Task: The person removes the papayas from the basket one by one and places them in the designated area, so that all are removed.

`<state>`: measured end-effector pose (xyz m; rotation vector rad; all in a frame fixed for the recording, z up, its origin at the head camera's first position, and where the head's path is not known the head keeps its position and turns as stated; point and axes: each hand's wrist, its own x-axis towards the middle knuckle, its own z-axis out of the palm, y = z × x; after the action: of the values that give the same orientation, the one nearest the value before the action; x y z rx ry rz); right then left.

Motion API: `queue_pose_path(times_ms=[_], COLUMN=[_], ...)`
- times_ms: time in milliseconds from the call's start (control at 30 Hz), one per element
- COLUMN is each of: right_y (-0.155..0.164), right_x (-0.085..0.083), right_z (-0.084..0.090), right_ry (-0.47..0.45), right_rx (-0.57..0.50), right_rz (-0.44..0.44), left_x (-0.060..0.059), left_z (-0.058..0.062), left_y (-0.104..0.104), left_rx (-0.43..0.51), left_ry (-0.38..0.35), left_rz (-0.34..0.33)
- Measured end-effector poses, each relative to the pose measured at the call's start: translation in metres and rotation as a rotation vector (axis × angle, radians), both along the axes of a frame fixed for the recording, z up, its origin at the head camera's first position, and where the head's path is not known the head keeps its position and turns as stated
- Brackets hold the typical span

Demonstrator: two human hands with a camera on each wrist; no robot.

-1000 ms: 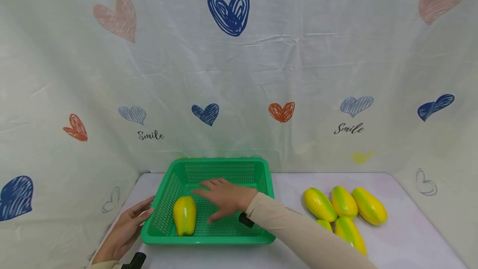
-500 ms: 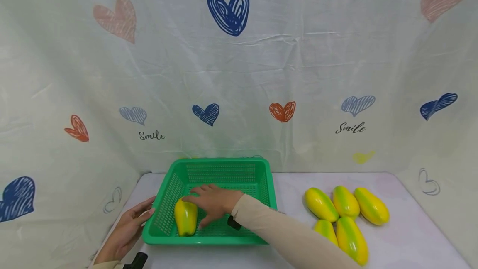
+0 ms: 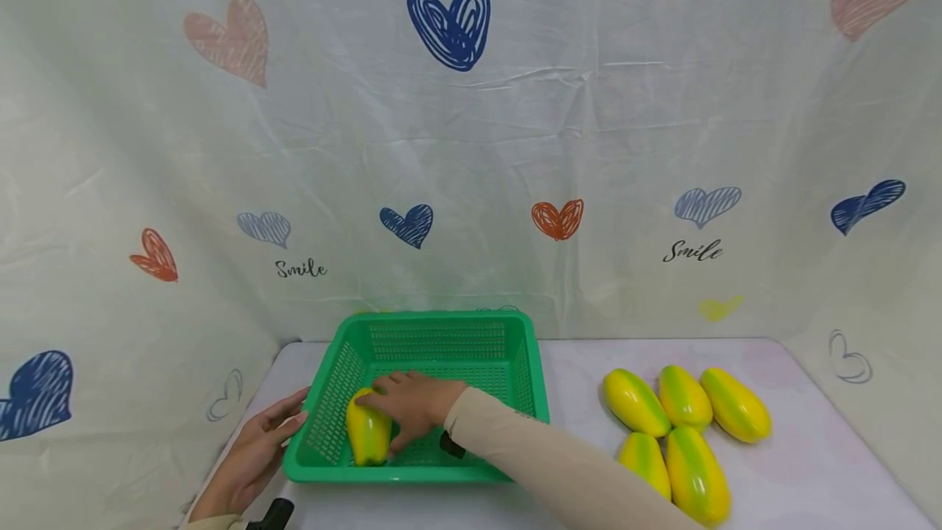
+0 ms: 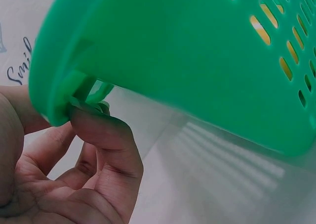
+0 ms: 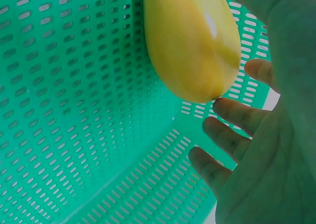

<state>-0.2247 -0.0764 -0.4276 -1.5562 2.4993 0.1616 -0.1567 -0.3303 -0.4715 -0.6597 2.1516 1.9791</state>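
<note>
A green perforated plastic basket (image 3: 405,474) stands on the table, a single yellow-green papaya (image 3: 368,436) lying at its left side. At the basket's left, my left hand (image 3: 250,456) grips the rim; in the left wrist view, curled fingers (image 4: 106,130) pinch under its edge. My right hand (image 3: 419,406) reaches into the basket over the papaya's right side. Its fingers (image 5: 232,137) are spread and nearly straight in the right wrist view, one fingertip right at the end of the papaya (image 5: 192,46). The right thumb lies near the papaya's lower end in the head view.
On the table (image 3: 574,383) to the right, several more papayas (image 3: 688,407) lie in a loose group, beside the right sleeve (image 3: 545,456). A white curtain (image 3: 471,137) printed with hearts hangs behind the table, close to the basket's back edge.
My right hand has moved left and slightly down inside the basket, from beside the papaya to over its right side. The left hand keeps its grip on the rim.
</note>
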Motion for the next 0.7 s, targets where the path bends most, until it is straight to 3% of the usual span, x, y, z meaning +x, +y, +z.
queue_pose_path(times_ms=[400,700], right_y=[-0.007,-0.012], right_x=[-0.003,-0.001], right_z=[-0.005,-0.008], right_ry=[-0.075,-0.020], right_rx=[-0.033,-0.031], right_rz=[-0.041,-0.060], left_x=[0.001,0.004], left_z=[-0.002,-0.001], left_y=[-0.001,-0.001], left_rx=[0.011,0.019], left_ry=[0.007,0.034], left_rz=[-0.010,-0.038])
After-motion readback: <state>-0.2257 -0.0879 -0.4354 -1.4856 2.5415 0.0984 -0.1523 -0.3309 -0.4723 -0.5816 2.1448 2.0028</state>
